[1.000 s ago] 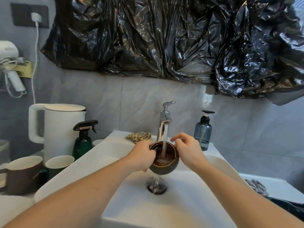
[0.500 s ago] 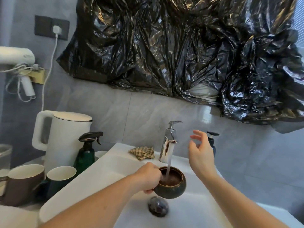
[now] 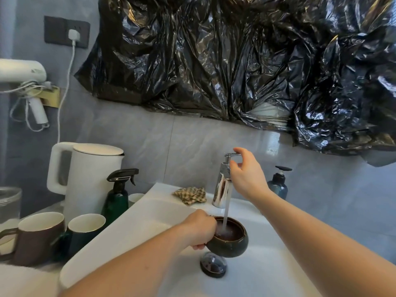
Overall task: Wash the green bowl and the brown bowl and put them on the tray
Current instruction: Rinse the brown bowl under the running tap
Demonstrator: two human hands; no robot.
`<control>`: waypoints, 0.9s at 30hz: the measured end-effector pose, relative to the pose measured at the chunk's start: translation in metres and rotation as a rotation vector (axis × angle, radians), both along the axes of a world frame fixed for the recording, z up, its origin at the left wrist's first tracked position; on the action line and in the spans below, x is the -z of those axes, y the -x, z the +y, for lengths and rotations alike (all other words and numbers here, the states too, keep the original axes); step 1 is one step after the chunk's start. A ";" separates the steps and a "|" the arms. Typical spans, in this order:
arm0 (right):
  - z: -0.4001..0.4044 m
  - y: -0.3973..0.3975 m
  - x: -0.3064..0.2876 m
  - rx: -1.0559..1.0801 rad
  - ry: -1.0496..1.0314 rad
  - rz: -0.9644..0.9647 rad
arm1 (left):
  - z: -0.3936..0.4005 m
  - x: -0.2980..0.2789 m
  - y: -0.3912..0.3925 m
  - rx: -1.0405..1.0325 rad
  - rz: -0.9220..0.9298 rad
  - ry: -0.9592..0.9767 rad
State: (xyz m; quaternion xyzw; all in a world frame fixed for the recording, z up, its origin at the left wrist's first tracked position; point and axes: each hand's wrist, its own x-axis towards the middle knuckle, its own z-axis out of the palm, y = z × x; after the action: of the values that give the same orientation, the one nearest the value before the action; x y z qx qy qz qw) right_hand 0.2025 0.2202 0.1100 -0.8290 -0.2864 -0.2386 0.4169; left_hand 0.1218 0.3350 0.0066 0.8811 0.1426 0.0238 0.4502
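A small round bowl (image 3: pixel 232 245), dark green outside and brown inside, hangs over the white sink (image 3: pixel 137 228) under the running water. My left hand (image 3: pixel 199 229) grips its left rim. My right hand (image 3: pixel 244 174) is up at the chrome tap (image 3: pixel 222 187), with the forefinger and thumb around the tap's lever. Water falls from the spout into the bowl. No tray is in view.
A drain plug (image 3: pixel 213 264) sits below the bowl. A checked cloth (image 3: pixel 190 195) and a blue soap bottle (image 3: pixel 278 185) stand on the sink's back ledge. At left are a white kettle (image 3: pixel 90 181), a green spray bottle (image 3: pixel 116 198), a brown mug (image 3: pixel 36 236) and a green mug (image 3: pixel 85 230).
My right hand let go of the bowl's right rim and rose to the tap lever. My left hand now holds the bowl alone, a little lower in view.
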 end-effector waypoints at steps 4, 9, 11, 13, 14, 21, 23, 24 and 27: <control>-0.004 0.002 0.001 -0.010 -0.009 0.000 | -0.002 -0.002 0.004 -0.037 0.010 -0.013; -0.004 0.002 -0.001 -0.010 -0.007 -0.003 | -0.005 -0.005 0.006 -0.093 0.016 0.028; -0.004 0.003 -0.001 -0.007 -0.005 0.001 | -0.006 -0.007 0.007 -0.108 0.009 0.020; -0.005 0.004 -0.001 -0.007 -0.007 0.006 | -0.005 -0.008 0.008 -0.120 0.010 0.018; -0.005 0.004 -0.001 -0.008 -0.009 0.009 | -0.004 -0.008 0.007 -0.123 0.012 0.016; -0.005 0.010 0.005 0.009 -0.053 0.001 | -0.001 -0.006 0.006 -0.143 0.018 0.006; -0.008 0.014 0.014 0.012 -0.079 0.001 | 0.000 -0.006 0.005 -0.147 0.013 -0.002; -0.009 0.015 0.018 0.003 -0.091 0.003 | 0.001 -0.006 0.004 -0.149 0.017 -0.008; -0.016 0.022 0.012 -0.034 -0.156 0.083 | 0.002 -0.005 0.004 -0.160 0.027 -0.029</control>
State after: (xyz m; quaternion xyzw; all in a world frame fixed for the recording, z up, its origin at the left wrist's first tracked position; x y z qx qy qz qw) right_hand 0.1804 0.2041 0.0985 -0.7982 -0.2635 -0.2186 0.4957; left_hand 0.1178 0.3372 0.0112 0.8736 0.2181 0.0497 0.4321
